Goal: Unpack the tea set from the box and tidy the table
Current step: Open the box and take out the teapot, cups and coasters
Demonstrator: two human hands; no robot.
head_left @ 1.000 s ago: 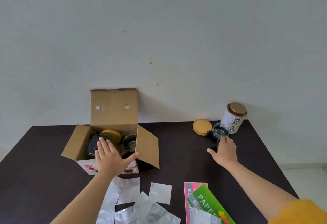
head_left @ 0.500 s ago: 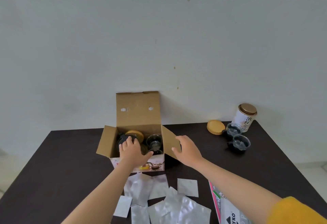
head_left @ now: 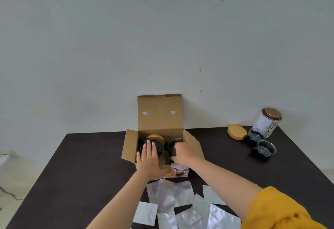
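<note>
An open cardboard box stands at the back of the dark table, its lid flap upright. Inside sit a glass teapot with a wooden lid and a small glass cup. My left hand lies flat over the box's front edge, fingers spread on the teapot. My right hand reaches into the right side of the box, its fingers curled around a glass cup there. Two glass cups stand at the right beside a tea tin.
A round wooden lid lies left of the tin. Several silver foil sachets are scattered on the table's near side. The pale wall rises directly behind the box. The table's left edge drops to the floor.
My right hand left the cups at the right, crossed to the box and now reaches inside it. My left hand stayed on the box. The camera view swung left.
</note>
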